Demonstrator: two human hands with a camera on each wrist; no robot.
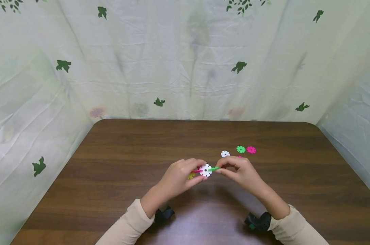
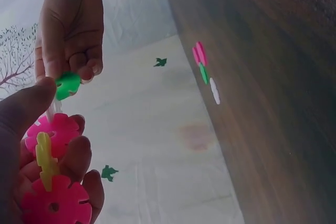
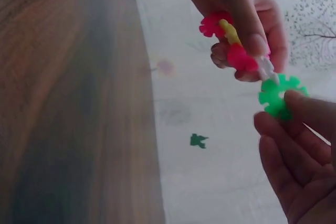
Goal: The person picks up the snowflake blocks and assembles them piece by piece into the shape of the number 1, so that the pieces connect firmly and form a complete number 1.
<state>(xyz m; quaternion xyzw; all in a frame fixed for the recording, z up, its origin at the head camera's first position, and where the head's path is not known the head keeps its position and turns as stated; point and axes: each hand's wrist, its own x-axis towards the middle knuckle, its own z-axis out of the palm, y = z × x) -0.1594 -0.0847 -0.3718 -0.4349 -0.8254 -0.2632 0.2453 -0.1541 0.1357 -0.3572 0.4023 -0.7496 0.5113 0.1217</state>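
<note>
Brown wood-grain table (image 1: pixel 126 143), far corners rounded; pale leaf-print sheet (image 1: pixel 172 44) behind. Loose toward far edge, R of centre: 2 pink discs (image 1: pixel 251 150), 1 green disc (image 1: pixel 241 149), 1 white disc (image 1: pixel 225 154). L hand (image 1: pixel 182 174) pinches 4-disc chain (image 2: pixel 46 163) (2 pink, 1 yellow, 1 white) over table, approx. midway betw. L & R edges. R hand (image 1: pixel 243 171) pinches another green disc (image 3: pixel 273 99), touching chain's white end. 2 black wrist devices (image 1: pixel 258 222), 1 per arm.

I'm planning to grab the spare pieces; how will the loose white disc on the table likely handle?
Thin in the left wrist view, the white disc is probably light. Lying flat on the table, it would likely slide rather than roll. Its notched edge may make it easier to grip.
</note>
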